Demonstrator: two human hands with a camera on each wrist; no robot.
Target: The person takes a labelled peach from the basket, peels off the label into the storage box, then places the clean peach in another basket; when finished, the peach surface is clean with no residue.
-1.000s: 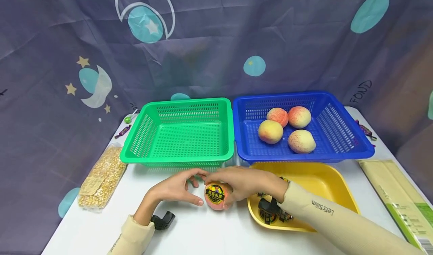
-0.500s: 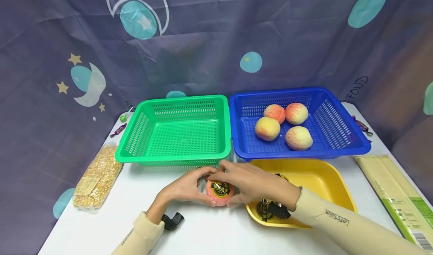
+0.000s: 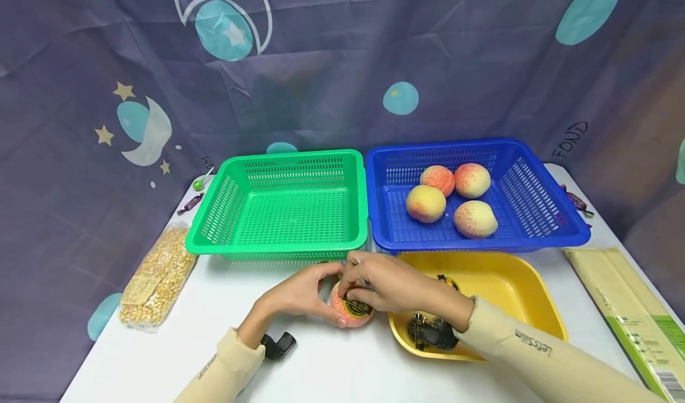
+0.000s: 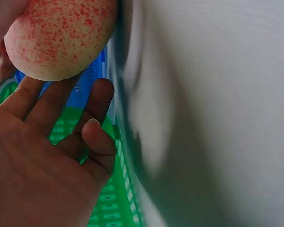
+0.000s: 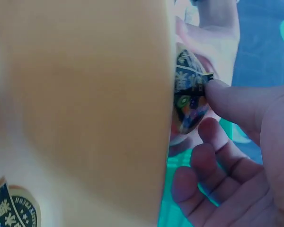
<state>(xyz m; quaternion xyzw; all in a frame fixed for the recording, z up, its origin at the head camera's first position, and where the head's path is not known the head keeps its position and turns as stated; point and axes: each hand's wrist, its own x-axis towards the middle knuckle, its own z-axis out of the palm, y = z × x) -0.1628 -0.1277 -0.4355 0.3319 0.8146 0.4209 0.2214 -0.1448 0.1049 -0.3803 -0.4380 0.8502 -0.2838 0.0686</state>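
A pink peach sits on the white table, in front of the green basket. My left hand grips it from the left, thumb in front and fingers behind. On the peach's upper front is a black fruit label. My right hand reaches over from the right and pinches the label's edge between thumb and finger; its other fingers are curled in the right wrist view. The left wrist view shows the peach's speckled underside above the left fingers.
Behind stand a green basket and a blue basket with several peaches. A yellow basin with black labels is under the right forearm. A bag of corn kernels lies left; a beige and green packet lies right.
Both hands have closed in on the peach. The left thumb now presses its front, the peach has turned slightly, and the right fingers have moved from its side onto the label.
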